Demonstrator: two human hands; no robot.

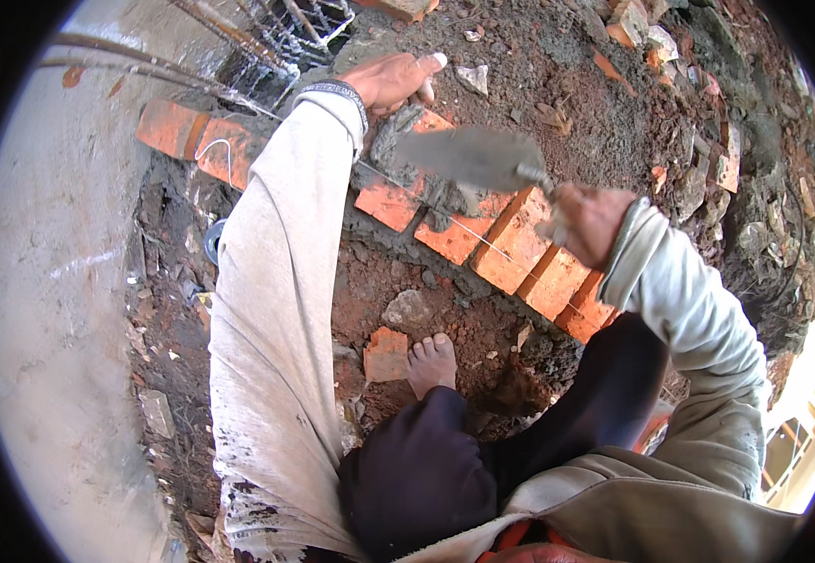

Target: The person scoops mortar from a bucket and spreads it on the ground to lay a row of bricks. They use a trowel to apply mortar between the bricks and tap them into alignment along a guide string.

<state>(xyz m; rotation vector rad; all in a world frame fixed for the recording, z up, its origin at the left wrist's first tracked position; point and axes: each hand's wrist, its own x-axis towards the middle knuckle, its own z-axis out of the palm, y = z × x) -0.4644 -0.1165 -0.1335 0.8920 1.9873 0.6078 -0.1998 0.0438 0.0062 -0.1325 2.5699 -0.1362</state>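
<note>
Bricks (pixel 510 258) form a slanting row beyond a bare foot (pixel 433 364), and the right hand (pixel 590 220) grips a trowel (pixel 473 157), its blade over grey mortar (pixel 447 199). Farther off, the left hand (pixel 391 83) curls its fingers, whether around anything I cannot tell, near metal rods (pixel 229 31).

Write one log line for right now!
right hand: gripping trowel | left hand: near mortar | trowel: over brick row | string: along row
</note>
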